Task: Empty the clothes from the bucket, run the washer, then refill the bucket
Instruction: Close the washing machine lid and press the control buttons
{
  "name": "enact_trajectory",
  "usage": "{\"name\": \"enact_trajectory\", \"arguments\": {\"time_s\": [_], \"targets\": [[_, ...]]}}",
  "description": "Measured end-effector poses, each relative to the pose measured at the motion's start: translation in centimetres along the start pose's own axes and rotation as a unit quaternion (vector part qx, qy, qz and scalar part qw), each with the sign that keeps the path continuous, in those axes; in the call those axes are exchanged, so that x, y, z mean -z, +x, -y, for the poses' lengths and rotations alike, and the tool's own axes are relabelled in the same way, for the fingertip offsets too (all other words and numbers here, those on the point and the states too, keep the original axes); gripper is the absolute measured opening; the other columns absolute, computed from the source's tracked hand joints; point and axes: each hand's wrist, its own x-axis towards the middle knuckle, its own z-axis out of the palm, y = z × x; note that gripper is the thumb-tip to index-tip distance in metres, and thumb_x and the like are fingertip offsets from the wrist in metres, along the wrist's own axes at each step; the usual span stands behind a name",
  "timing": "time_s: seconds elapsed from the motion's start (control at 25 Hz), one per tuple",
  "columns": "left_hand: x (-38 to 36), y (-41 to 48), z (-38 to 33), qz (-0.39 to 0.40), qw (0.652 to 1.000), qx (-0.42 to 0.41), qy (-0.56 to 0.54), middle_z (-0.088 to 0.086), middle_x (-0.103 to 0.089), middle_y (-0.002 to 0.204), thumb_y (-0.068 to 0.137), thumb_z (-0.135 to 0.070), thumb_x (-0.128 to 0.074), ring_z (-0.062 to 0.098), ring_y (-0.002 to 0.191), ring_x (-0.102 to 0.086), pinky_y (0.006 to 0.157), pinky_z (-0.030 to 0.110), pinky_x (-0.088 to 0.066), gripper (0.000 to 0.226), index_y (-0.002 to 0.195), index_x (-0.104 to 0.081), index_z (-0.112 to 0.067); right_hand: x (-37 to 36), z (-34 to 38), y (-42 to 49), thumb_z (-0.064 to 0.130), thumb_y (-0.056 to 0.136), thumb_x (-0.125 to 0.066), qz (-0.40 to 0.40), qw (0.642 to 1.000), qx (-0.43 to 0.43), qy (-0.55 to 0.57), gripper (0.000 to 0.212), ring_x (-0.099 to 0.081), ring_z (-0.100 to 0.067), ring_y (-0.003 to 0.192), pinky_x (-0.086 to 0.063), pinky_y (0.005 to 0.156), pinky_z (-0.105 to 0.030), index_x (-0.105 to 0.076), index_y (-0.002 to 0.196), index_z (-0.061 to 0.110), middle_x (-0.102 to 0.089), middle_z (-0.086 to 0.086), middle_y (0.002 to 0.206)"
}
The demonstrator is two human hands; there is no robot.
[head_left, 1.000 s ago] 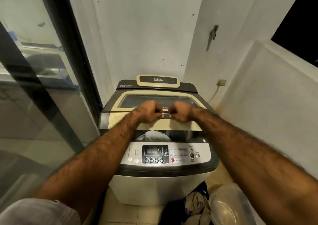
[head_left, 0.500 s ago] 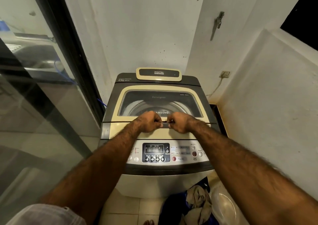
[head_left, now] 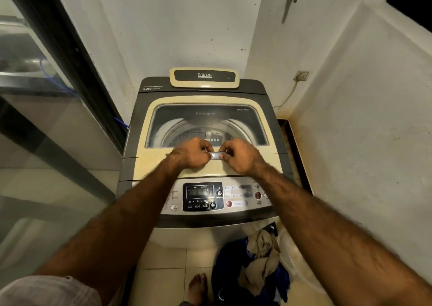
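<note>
Cream lid (head_left: 159,165) flat on washer (head_left: 268,99). Grips silver handle (head_left: 216,155) with left hand (head_left: 190,153) and right hand (head_left: 240,157), fingers curled round it.

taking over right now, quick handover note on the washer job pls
The left hand and right hand grip the lid handle side by side.
The lid lies flat on the washer; drum contents unclear through the window.
The clothes pile is on the floor, front right of the washer; a translucent container, probably the bucket, beside it.
Done: lid shut. The control panel display is blurred, so whether it runs is unclear.
Left: start the wash if needed, then refill the bucket.
</note>
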Motion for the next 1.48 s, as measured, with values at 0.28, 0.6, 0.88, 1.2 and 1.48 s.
{"name": "enact_trajectory", "arguments": {"time_s": [0.28, 0.6, 0.88, 1.2, 1.48], "targets": [[-6.2, -2.2, -0.4, -0.238, 0.955, -0.106, 0.138, -0.005, -0.065, 0.107, 0.091, -0.049, -0.05, 0.02, 0.1, -0.057, 0.09, 0.041, -0.036, 0.04, 0.129, -0.058, -0.036, -6.2, -3.2, -10.3, 0.014, 0.091, -0.062, -0.172, 0.983, -0.059, -0.027, 0.062, -0.029, -0.029, 0.151, -0.032, 0.122, -0.046, -0.047, 0.151, 0.021, -0.033, -0.01, 0.164], [-4.5, -0.9, -0.1, -0.207, 0.968, -0.112, 0.086, -0.011, -0.075, 0.105, 0.091, -0.059, -0.044, 0.016, 0.09, -0.068, 0.08, 0.037, -0.055, 0.042, 0.12, -0.067, -0.038, -9.0, -8.7, -18.6, 0.035, 0.106, -0.036, -0.183, 0.977, -0.089, -0.066, 0.048, -0.021, -0.021, 0.156, -0.022, 0.126, -0.048, -0.046, 0.151, 0.025, -0.027, -0.004, 0.167], [-2.9, -0.4, -0.6, -0.133, 0.987, -0.077, 0.055, -0.011, -0.074, 0.105, 0.093, -0.055, -0.057, 0.015, 0.091, -0.066, 0.076, 0.033, -0.054, 0.032, 0.119, -0.069, -0.039, -8.1, -8.9, -18.1, 0.029, 0.098, -0.048, -0.16, 0.976, -0.093, -0.113, 0.048, -0.036, -0.029, 0.149, -0.04, 0.115, -0.056, -0.055, 0.144, 0.024, -0.039, -0.011, 0.161], [-3.7, -0.6, -0.2, -0.179, 0.975, -0.111, 0.065, -0.006, -0.077, 0.104, 0.087, -0.064, -0.046, 0.015, 0.082, -0.07, 0.074, 0.029, -0.053, 0.052, 0.122, -0.07, -0.033, -8.9, -6.8, -18.0, 0.043, 0.102, -0.038, -0.089, 0.979, -0.103, -0.153, 0.053, -0.009, -0.038, 0.157, -0.025, 0.12, -0.063, -0.032, 0.154, 0.039, -0.013, -0.014, 0.17], [-3.8, -0.8, -0.3, -0.176, 0.977, -0.11, 0.053, -0.007, -0.076, 0.109, 0.087, -0.065, -0.044, 0.014, 0.088, -0.069, 0.085, 0.047, -0.055, 0.053, 0.121, -0.069, -0.034, -8.8, -6.4, -17.7, 0.044, 0.1, -0.026, -0.108, 0.98, -0.126, -0.114, 0.054, -0.007, -0.036, 0.157, -0.025, 0.119, -0.065, -0.039, 0.152, 0.04, -0.013, -0.01, 0.171]]}}
